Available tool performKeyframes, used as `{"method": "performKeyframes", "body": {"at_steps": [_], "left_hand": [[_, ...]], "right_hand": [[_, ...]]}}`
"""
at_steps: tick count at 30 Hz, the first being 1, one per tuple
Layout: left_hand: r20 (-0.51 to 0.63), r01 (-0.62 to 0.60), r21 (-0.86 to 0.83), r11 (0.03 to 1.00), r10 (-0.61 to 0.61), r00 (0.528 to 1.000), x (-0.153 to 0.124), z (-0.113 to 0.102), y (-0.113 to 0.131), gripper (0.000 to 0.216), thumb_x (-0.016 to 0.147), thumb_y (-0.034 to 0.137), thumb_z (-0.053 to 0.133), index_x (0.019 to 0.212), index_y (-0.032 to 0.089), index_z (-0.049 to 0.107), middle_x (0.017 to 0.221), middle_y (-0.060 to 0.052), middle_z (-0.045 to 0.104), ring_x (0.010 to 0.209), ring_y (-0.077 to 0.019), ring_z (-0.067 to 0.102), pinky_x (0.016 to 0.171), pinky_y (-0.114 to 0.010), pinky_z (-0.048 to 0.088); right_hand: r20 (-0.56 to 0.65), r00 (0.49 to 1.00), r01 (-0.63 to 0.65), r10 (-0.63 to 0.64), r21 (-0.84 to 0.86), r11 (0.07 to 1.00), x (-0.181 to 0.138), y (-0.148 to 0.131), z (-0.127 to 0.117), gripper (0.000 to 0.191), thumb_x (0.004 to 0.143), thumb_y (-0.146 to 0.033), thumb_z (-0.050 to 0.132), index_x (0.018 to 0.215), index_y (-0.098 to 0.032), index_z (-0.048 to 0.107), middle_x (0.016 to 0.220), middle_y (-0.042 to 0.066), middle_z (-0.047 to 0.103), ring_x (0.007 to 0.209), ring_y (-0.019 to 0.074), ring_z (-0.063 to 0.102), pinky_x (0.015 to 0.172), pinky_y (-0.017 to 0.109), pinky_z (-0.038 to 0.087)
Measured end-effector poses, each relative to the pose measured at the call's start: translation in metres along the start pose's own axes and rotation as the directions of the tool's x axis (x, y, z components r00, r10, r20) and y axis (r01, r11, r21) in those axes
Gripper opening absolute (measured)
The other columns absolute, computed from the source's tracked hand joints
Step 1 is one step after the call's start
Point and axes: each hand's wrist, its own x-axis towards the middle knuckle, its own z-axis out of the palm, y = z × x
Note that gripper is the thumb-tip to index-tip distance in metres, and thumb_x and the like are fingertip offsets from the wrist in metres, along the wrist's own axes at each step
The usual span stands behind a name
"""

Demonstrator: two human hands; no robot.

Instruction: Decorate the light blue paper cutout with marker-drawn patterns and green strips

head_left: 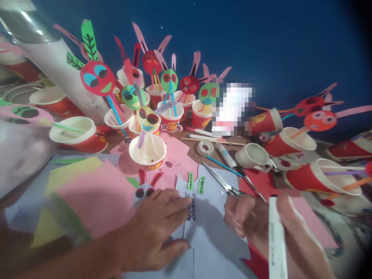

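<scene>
Head view: I report the left hand (162,228) released, resting on pale paper (215,236) at six o'clock; the right hand (260,224) has its grip clasped around a white marker (277,240) at four. A careless sweep could knock the nearby scissors (217,180).

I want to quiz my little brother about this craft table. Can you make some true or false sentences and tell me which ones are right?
1. The right hand holds a white marker. True.
2. The left hand is holding a paper cup. False: it rests on the pale paper.
3. Two green paper strips with black marks lie beyond the left hand. True.
4. The wall at the back is yellow. False: it is blue.
5. In the picture, the tape roll lies left of the white mug. True.
6. The white mug is upside down. False: its open top faces up.
</scene>
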Motion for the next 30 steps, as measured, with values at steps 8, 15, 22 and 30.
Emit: {"method": "performKeyframes", "body": {"at_steps": [8,15,22,30], "left_hand": [[0.116,0.043,0.030,0.999,-0.046,0.992,0.002,0.000,-0.001,0.053,0.079,0.041,0.067,0.122,0.012,0.055,0.129,-0.013,0.059,0.108,-0.0327,0.050,0.089,-0.048,0.043],[0.134,0.033,0.013,0.999,-0.035,0.990,0.005,0.001,-0.003,0.048,0.085,0.046,0.060,0.117,0.011,0.056,0.127,-0.015,0.059,0.107,-0.0336,0.050,0.087,-0.050,0.043],[0.135,0.028,-0.034,0.999,-0.024,0.991,0.007,-0.002,-0.005,0.046,0.088,0.045,0.055,0.119,0.011,0.053,0.127,-0.016,0.058,0.107,-0.0316,0.049,0.088,-0.048,0.043],[0.131,0.074,-0.035,0.997,-0.069,0.989,0.000,0.005,-0.009,0.047,0.090,0.053,0.046,0.118,0.016,0.053,0.129,-0.015,0.052,0.108,-0.0327,0.048,0.089,-0.049,0.041]], "right_hand": [[-0.031,0.989,-0.146,0.146,-0.008,0.989,0.010,0.037,-0.004,0.065,0.078,-0.074,0.047,0.061,-0.014,0.065,0.052,0.001,0.048,0.048,0.0101,0.037,0.049,0.024,0.026],[0.088,0.989,-0.114,0.117,-0.035,0.993,0.009,0.046,-0.009,0.066,0.083,-0.073,0.039,0.069,-0.014,0.066,0.052,-0.001,0.051,0.040,0.0065,0.034,0.044,0.021,0.026],[0.122,0.985,-0.120,0.122,-0.029,0.992,0.009,0.047,-0.011,0.066,0.084,-0.072,0.039,0.070,-0.014,0.067,0.052,-0.002,0.051,0.040,0.0056,0.034,0.043,0.020,0.027],[0.125,0.986,-0.108,0.110,-0.022,0.994,0.011,0.048,-0.011,0.065,0.085,-0.071,0.039,0.071,-0.014,0.068,0.053,-0.002,0.051,0.041,0.0054,0.035,0.044,0.019,0.028]]}}
